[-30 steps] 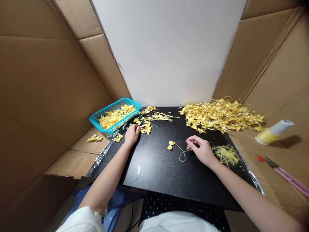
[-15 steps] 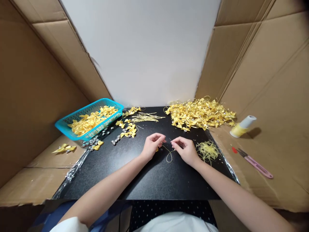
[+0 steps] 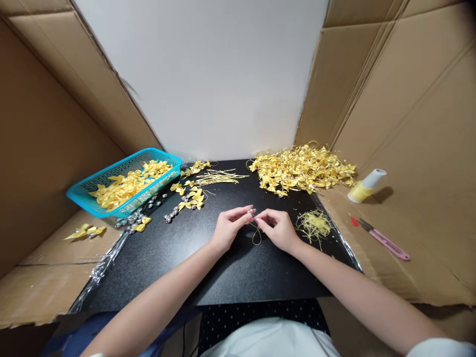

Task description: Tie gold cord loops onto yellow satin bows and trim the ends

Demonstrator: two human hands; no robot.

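My left hand (image 3: 227,227) is closed in a pinch, with a small shiny silver bell (image 3: 251,212) just showing at its fingertips. Facing it almost tip to tip, my right hand (image 3: 278,229) pinches the end of a thin yellow cord. A loop of that cord (image 3: 256,238) hangs beneath the fingers over the black tabletop (image 3: 238,277). Fingers hide most of what lies between the hands. Yellow ribbon bows (image 3: 194,199) and silver bells (image 3: 171,214) lie to the left of my left hand. Tangled yellow cord (image 3: 315,225) lies right of my right hand.
A turquoise basket (image 3: 84,201) of yellow bows stands at the left. Cut cords (image 3: 219,177) lie at the back, beside a big heap of finished-looking bows (image 3: 303,171). On the right cardboard are a thread spool (image 3: 366,187) and pink-handled snips (image 3: 388,244). Cardboard walls (image 3: 420,99) flank the table.
My hands have come together, and their fingertips now nearly touch. The cord loop beneath them looks smaller. The camera view has shifted slightly.
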